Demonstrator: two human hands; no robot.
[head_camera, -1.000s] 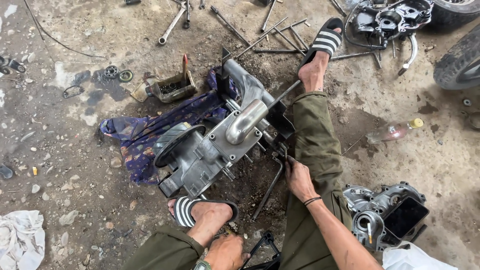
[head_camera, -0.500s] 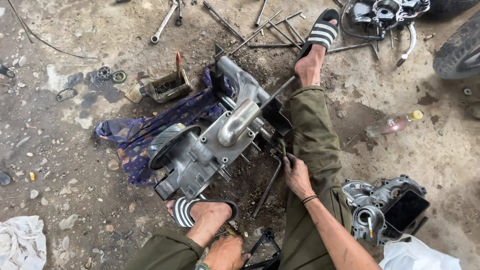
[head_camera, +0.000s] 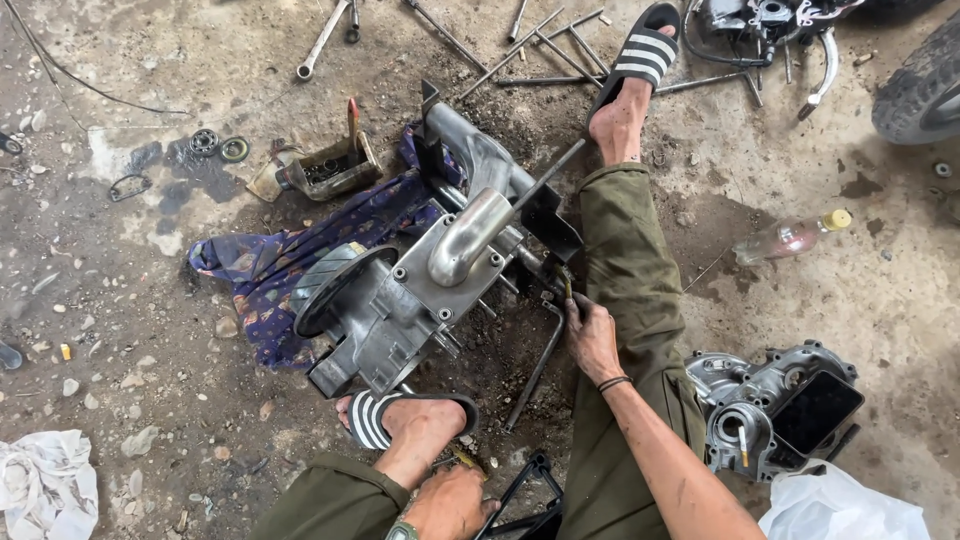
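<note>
- Engine down on the floor, lying between the two legs, partly on a purple cloth.
- Right hand shut tight round a thin tool, right at the dark side of the engine.
- Tip of the tool hidden in the dark parts there, so hard to tell what it touches.
- Left hand low by the left foot, fingers curled; cannot tell if anything is in it.
- Left foot pressed up against the near end of the engine; right foot stretched out past the far end.
- Bent bar on the floor just beside the right hand.
- Grey cover near the right leg; bottle farther off, well apart from the engine.
- Long rods at the top, a small box of bits near the cloth, a white rag in the corner.
- Probably best to hold the tool straight and push slowly, not jerk.
- Good to brace the engine with the foot, so no rolling off the cloth.
- Better to bring the left hand up onto the engine for a steady hold.
- Wise to mind the fingers near the sharp metal edges.
- Smart to put small loose bits in the box, not in the dirt.
</note>
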